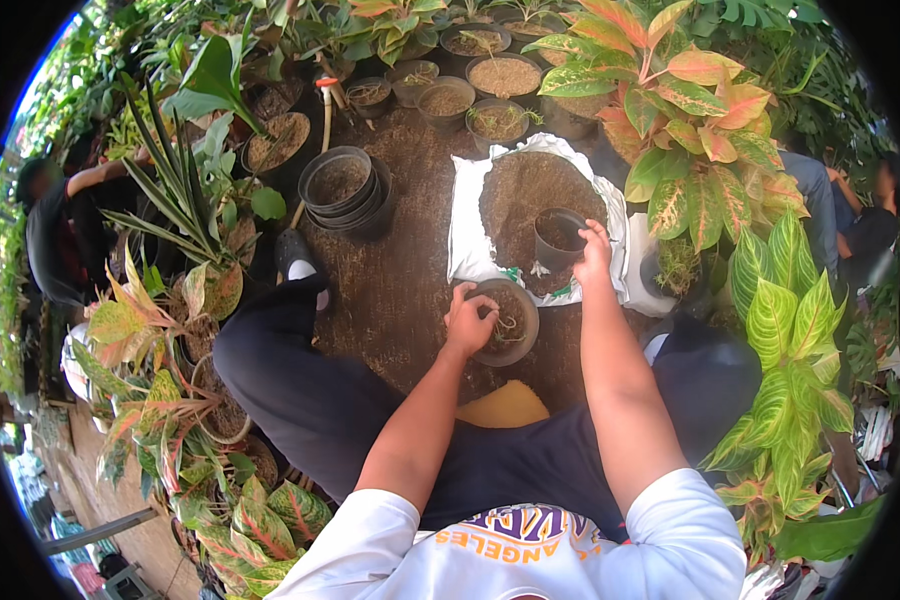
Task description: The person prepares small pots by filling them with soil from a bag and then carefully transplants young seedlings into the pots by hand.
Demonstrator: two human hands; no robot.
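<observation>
My right hand [594, 255] grips the rim of a small black plastic plant pot [551, 251]. That pot is over the near part of an opened white sack [465, 217], which holds brown potting mix [528, 184]. Closer to me, a wider dark plastic pot [528, 341] stands on the ground with soil and a thin pale root or stem [508, 324] inside. My left hand [468, 322] is at this pot's left side, thumb and fingers curled towards each other above the soil. Whether they pinch the pale strand cannot be made out.
Nested black pots [337, 180] stand left of the sack. Several soil-filled pots [446, 101] line the far side, near a pipe with an orange-handled valve [326, 84]. Leafy aglaonemas [690, 112] crowd both sides. One person [67, 225] sits at left; others [862, 225] are at right.
</observation>
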